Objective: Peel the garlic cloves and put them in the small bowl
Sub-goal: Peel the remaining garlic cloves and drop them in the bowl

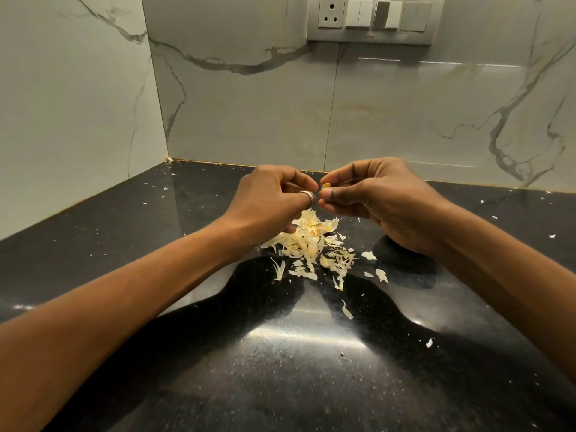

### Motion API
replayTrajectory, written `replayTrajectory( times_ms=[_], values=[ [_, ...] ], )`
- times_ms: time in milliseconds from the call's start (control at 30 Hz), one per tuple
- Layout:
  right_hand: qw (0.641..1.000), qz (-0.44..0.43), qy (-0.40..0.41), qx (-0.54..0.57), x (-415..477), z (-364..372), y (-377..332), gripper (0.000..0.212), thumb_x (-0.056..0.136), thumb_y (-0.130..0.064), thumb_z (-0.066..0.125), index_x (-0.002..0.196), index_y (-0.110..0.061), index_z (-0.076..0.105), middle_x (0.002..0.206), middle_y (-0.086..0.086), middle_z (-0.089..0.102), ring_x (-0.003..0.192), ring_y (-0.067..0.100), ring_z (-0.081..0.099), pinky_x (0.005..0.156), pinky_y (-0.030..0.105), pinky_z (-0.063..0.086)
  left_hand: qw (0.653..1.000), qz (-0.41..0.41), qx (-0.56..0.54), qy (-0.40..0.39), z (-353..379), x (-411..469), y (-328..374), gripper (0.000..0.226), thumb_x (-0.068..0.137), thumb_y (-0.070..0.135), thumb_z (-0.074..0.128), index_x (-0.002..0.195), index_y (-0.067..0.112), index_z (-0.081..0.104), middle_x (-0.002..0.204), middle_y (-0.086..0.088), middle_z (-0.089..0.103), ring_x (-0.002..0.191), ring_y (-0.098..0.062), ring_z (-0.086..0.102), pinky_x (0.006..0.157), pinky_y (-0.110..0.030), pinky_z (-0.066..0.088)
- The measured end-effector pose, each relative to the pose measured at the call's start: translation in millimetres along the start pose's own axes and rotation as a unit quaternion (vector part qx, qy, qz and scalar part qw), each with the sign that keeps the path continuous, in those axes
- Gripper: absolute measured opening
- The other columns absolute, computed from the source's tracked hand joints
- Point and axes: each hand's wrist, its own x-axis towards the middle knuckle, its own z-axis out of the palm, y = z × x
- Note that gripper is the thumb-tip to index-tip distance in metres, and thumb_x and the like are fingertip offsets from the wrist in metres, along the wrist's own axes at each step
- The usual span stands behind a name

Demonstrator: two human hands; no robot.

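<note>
On the black table (280,369) a pile of garlic peels (308,241) lies under the hands, where the left hand (268,194) and the right hand (374,194), fingers curled, pinch one small garlic clove (326,186) between them, before the marble wall (249,104) with its switch panel (371,18).

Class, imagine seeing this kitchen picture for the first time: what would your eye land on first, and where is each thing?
First, the two hands meeting at centre: the left hand and right hand pinch a small garlic clove between their fingertips. Just below, a pale pile of garlic peels stands out on the dark glossy countertop. A switch panel sits on the marble wall, upper right.
</note>
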Motion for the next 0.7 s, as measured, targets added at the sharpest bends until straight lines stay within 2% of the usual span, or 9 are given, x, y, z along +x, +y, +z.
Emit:
replayTrajectory(
  times_ms=[200,300,367,400,467,600,700],
  values=[
    [0.998,-0.008,-0.001,-0.066,0.0,1.3,1.6,0.017,0.086,0.008,0.069,0.103,0.006,0.07,0.1,0.022,0.074,0.094,0.029,0.075,0.078,0.028,0.062,0.996,0.077,0.035,0.03,1.6,-0.7,2.4,0.006,0.091,0.023,0.073,0.094,0.019,0.076,0.077,-0.004,0.072,0.067,-0.018,0.07,0.052,-0.026,0.058],
    [0.994,-0.018,0.003,-0.106,-0.9,2.6,2.2,0.015,0.085,0.006,0.072,0.1,0.007,0.069,0.098,0.022,0.074,0.093,0.029,0.075,0.076,0.027,0.062,0.984,0.138,0.1,0.043,1.2,-1.4,1.8,0.009,0.091,0.024,0.073,0.094,0.017,0.078,0.068,0.007,0.069,0.056,-0.007,0.067,0.055,-0.025,0.059],
    [0.992,-0.024,0.006,-0.127,-1.1,4.4,3.4,0.011,0.085,0.005,0.072,0.096,0.004,0.071,0.096,0.02,0.075,0.093,0.029,0.075,0.079,0.029,0.063,0.97,0.172,0.161,0.052,1.2,-1.5,1.0,0.012,0.091,0.026,0.073,0.095,0.017,0.078,0.068,0.014,0.066,0.058,0.0,0.063,0.06,-0.022,0.057],
    [0.99,-0.028,0.009,-0.136,-0.6,5.3,4.2,0.009,0.085,0.004,0.072,0.094,0.002,0.072,0.095,0.018,0.075,0.094,0.029,0.074,0.081,0.031,0.063,0.965,0.183,0.182,0.054,1.1,-1.2,0.3,0.012,0.091,0.026,0.072,0.095,0.017,0.079,0.069,0.012,0.067,0.06,0.0,0.063,0.062,-0.025,0.058],
    [0.987,-0.036,0.018,-0.153,0.5,6.7,5.5,0.008,0.085,0.003,0.073,0.092,-0.001,0.075,0.093,0.017,0.076,0.094,0.029,0.074,0.084,0.035,0.062,0.962,0.186,0.192,0.055,1.1,-0.5,-0.4,0.012,0.091,0.027,0.072,0.094,0.017,0.078,0.071,0.008,0.07,0.06,-0.003,0.063,0.061,-0.032,0.058],
    [0.983,-0.053,0.031,-0.174,0.8,8.7,8.6,0.007,0.085,-0.001,0.074,0.089,-0.006,0.077,0.088,0.013,0.077,0.092,0.028,0.074,0.087,0.042,0.061,0.965,0.168,0.193,0.057,2.9,-1.6,0.4,0.013,0.092,0.025,0.07,0.093,0.015,0.078,0.071,0.008,0.069,0.059,0.001,0.061,0.061,-0.027,0.057],
    [0.977,-0.071,0.038,-0.195,0.0,9.4,10.0,0.007,0.085,-0.002,0.074,0.088,-0.007,0.077,0.086,0.011,0.076,0.089,0.027,0.074,0.086,0.042,0.062,0.97,0.149,0.184,0.053,4.6,-2.5,0.5,0.013,0.092,0.026,0.069,0.091,0.016,0.077,0.069,0.012,0.066,0.06,0.002,0.062,0.062,-0.03,0.058]
  ],
)
